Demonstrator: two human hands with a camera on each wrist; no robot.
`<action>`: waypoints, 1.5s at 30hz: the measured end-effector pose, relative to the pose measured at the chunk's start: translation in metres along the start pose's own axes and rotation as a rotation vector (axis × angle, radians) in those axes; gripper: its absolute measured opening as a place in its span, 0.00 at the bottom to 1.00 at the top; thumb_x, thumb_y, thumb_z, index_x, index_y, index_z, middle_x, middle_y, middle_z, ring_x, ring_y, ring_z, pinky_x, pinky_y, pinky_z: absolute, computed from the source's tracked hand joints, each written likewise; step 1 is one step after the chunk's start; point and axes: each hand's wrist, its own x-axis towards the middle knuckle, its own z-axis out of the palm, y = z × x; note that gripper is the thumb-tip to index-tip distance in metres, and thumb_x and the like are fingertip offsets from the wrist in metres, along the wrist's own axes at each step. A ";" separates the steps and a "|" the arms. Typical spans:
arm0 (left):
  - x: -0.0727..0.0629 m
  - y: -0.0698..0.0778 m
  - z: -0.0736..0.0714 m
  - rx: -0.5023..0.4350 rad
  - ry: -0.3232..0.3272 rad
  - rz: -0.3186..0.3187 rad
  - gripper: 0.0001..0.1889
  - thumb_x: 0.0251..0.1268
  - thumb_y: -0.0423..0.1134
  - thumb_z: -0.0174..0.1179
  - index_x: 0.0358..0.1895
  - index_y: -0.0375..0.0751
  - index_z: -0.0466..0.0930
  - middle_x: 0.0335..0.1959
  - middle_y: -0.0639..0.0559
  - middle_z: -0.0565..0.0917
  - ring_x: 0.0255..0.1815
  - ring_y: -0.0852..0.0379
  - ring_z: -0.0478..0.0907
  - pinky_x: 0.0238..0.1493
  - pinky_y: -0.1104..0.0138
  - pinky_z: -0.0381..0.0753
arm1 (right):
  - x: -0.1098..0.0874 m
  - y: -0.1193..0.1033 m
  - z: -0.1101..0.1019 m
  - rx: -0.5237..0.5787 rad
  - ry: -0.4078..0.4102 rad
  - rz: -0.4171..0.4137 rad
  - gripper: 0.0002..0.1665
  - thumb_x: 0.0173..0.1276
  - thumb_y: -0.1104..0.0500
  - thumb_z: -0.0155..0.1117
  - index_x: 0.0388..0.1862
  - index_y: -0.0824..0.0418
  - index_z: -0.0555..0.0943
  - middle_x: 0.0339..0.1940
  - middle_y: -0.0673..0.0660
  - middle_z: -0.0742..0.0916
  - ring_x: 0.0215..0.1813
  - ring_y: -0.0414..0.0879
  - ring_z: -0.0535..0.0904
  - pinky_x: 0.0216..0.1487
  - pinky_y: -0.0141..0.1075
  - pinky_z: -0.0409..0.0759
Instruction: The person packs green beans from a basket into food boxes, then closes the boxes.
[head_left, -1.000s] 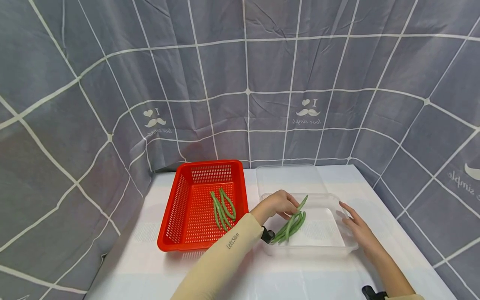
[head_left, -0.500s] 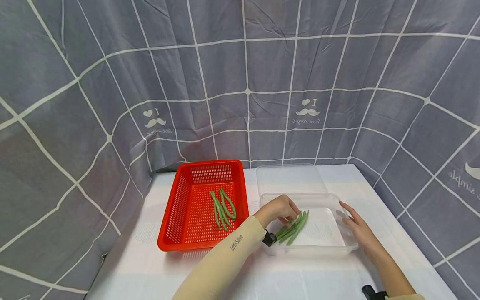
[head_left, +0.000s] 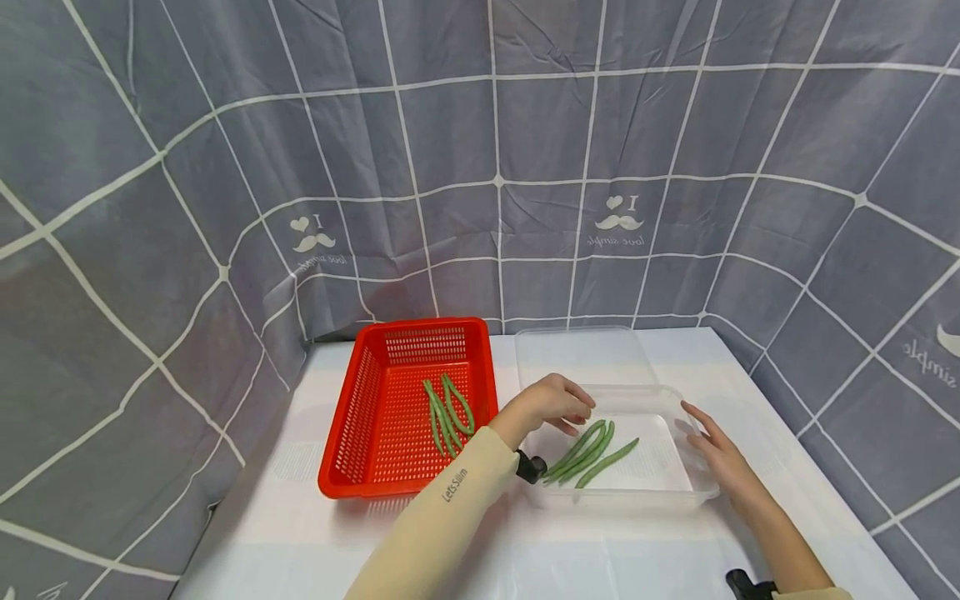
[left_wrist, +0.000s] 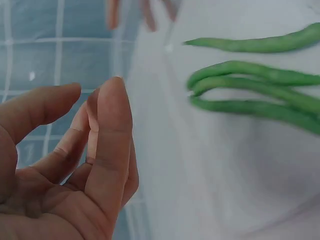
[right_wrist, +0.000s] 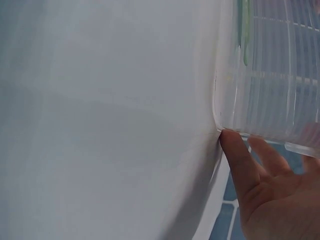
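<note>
Several green beans (head_left: 588,450) lie in the left part of a clear plastic container (head_left: 660,500), one of them apart from the bunch. Over that container's left side is my left hand (head_left: 553,403), and in the left wrist view its loosely bent fingers hold nothing. My right hand (head_left: 716,457) rests against the container's right wall with fairly straight fingers. The right wrist view shows its fingertips (right_wrist: 231,137) touching the wall from outside. More green beans (head_left: 448,417) lie in a red plastic basket (head_left: 333,450) on the left.
A flat clear lid (head_left: 585,354) lies on the white-covered table (head_left: 277,533) behind the container. Grey checked curtains (head_left: 547,133) close off the back and both sides. The basket stands close to the container's left, and the left forearm (head_left: 442,517) passes in front of it.
My left hand has let go of the green beans in the clear container and lifted slightly up and left. One bean has spread away to the right. The right hand stays in place.
</note>
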 end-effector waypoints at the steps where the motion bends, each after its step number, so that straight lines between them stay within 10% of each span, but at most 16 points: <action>1: -0.003 0.002 -0.007 -0.020 0.007 0.006 0.11 0.69 0.29 0.66 0.52 0.31 0.89 0.38 0.44 0.88 0.41 0.51 0.88 0.42 0.59 0.95 | 0.000 0.000 0.000 0.002 0.000 -0.001 0.39 0.89 0.53 0.42 0.90 0.52 0.42 0.90 0.69 0.41 0.85 0.83 0.37 0.75 0.85 0.44; 9: -0.027 0.003 -0.077 -0.119 0.125 0.003 0.14 0.73 0.32 0.64 0.57 0.29 0.84 0.44 0.40 0.88 0.35 0.58 0.85 0.47 0.60 0.94 | 0.001 0.000 -0.004 -0.003 0.001 0.051 0.39 0.89 0.52 0.41 0.90 0.49 0.40 0.90 0.67 0.39 0.85 0.81 0.36 0.77 0.84 0.43; 22: -0.063 -0.062 -0.177 -0.177 0.349 -0.112 0.16 0.76 0.34 0.62 0.58 0.25 0.83 0.39 0.42 0.87 0.33 0.57 0.87 0.45 0.60 0.94 | 0.000 0.002 -0.005 -0.006 -0.010 0.065 0.39 0.89 0.52 0.40 0.90 0.48 0.39 0.89 0.69 0.39 0.85 0.81 0.39 0.77 0.84 0.45; 38: -0.076 -0.099 -0.206 -0.030 0.383 -0.283 0.11 0.72 0.31 0.62 0.47 0.22 0.83 0.37 0.41 0.85 0.35 0.54 0.88 0.46 0.60 0.94 | -0.001 0.000 -0.003 0.006 -0.011 0.063 0.39 0.89 0.50 0.40 0.90 0.48 0.41 0.90 0.67 0.40 0.86 0.80 0.38 0.76 0.84 0.45; 45: -0.072 -0.103 -0.206 -0.026 0.365 -0.322 0.23 0.75 0.33 0.63 0.63 0.17 0.72 0.37 0.41 0.87 0.31 0.55 0.88 0.47 0.60 0.94 | 0.001 0.000 -0.003 0.008 -0.011 0.041 0.38 0.89 0.51 0.40 0.90 0.49 0.42 0.90 0.68 0.40 0.86 0.81 0.38 0.76 0.85 0.44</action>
